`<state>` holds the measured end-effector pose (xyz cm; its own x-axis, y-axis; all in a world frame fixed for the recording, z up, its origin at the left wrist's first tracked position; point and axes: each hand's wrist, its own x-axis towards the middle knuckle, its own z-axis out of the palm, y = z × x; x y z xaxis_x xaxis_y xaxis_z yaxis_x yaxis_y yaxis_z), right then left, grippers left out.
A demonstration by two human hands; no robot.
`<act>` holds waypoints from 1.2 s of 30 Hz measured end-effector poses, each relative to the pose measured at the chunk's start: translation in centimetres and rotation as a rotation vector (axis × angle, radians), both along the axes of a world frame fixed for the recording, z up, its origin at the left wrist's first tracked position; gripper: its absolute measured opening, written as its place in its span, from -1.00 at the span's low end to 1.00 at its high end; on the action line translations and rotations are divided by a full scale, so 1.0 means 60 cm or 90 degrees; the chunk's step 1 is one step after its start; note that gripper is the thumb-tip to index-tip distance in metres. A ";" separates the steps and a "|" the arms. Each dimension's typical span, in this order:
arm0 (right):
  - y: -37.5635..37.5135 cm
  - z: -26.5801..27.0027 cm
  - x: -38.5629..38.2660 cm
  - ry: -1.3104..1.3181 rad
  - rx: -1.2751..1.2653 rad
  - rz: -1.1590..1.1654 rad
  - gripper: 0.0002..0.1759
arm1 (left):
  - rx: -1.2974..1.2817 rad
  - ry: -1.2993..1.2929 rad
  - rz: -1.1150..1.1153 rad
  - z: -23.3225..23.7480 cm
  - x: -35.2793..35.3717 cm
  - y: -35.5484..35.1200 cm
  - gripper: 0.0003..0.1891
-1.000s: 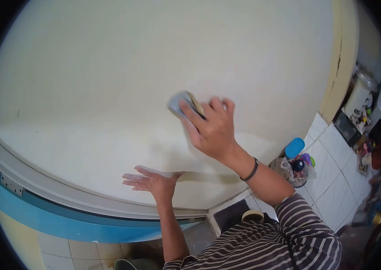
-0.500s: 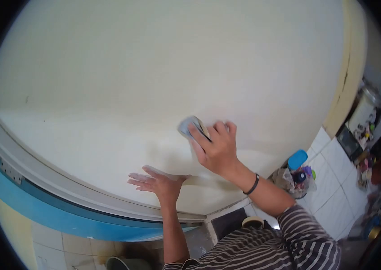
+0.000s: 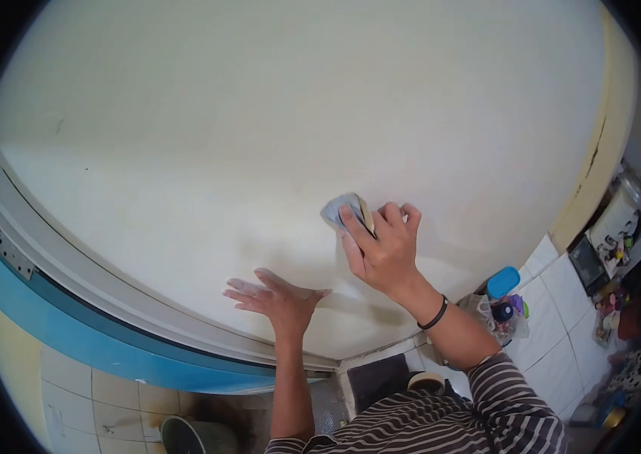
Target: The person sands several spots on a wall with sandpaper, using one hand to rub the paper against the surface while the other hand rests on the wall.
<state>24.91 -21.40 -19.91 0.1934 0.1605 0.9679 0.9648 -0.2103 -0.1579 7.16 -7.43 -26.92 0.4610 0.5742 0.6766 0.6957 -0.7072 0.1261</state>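
A broad cream-white wall fills most of the view. My right hand grips a small grey folded pad that looks like sandpaper, with a pale tan edge, and holds it against the wall. Two of its fingers are curled beside the pad. Lower and to the left, my left hand is spread out at the wall, fingers apart, holding nothing. Whitish dust covers its fingertips. A dark band circles my right wrist.
A white frame with blue door edge and metal hinge curves along the left. A bucket stands below. At right, a bag of items with a blue lid sits on white tiles, near a cluttered shelf.
The view has shifted a little, so the hands and the pad appear slightly farther right. The right hand keeps its grip on the sandpaper, and the left stays spread at the wall.
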 end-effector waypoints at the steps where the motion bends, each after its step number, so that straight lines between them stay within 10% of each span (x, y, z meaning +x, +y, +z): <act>1: 0.003 0.019 -0.002 0.005 0.005 0.001 -0.51 | 0.001 0.001 0.005 0.001 -0.005 0.001 0.87; 29: 0.047 0.141 -0.019 -0.031 0.059 0.023 -0.49 | 0.028 -0.020 -0.024 -0.008 0.000 0.014 0.88; 36: 0.067 0.021 -0.030 -0.035 0.016 -0.007 -0.51 | -0.018 -0.004 -0.012 -0.030 -0.013 0.035 0.76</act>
